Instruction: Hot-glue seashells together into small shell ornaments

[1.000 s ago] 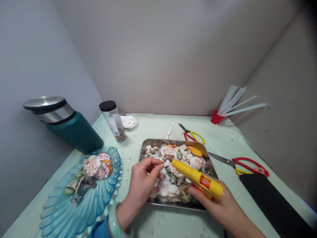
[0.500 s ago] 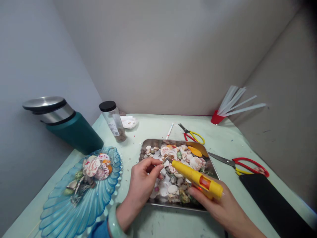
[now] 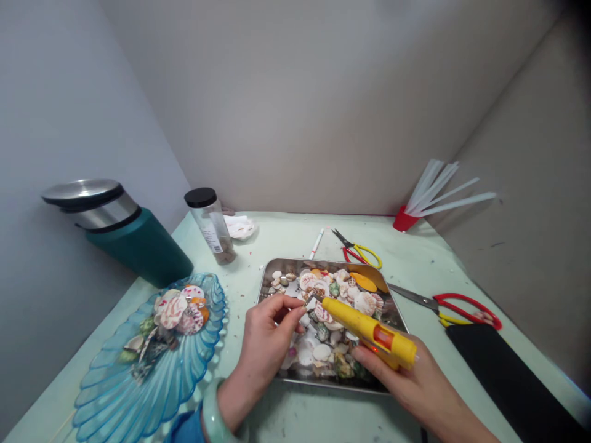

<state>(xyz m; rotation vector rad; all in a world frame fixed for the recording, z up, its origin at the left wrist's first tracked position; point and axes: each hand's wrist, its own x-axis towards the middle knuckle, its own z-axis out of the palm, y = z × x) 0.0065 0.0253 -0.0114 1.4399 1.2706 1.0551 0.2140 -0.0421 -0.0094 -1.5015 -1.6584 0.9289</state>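
Observation:
My right hand (image 3: 406,381) grips a yellow hot glue gun (image 3: 369,326), its nozzle pointing left. Thumb and fingers of my left hand (image 3: 272,335) pinch a tiny piece right at the nozzle tip; it is too small and covered to name. Both hands are above a metal tray (image 3: 332,387) filled with seashells (image 3: 322,352) of many shapes and colours. To the left, a blue scallop-shaped glass dish (image 3: 184,381) carries a cluster of shells (image 3: 170,311), white, pink, orange and green.
A teal bottle (image 3: 143,249) and a black-lidded jar (image 3: 212,227) stand at the left. Behind the tray lie a pen (image 3: 316,243) and small scissors (image 3: 364,252). At right are larger scissors (image 3: 434,301), a black flat object (image 3: 508,381) and a red cup (image 3: 404,219) of glue sticks (image 3: 434,187).
The glue gun has shifted very slightly to the right, its nozzle still near my left fingertips. My left hand has barely moved.

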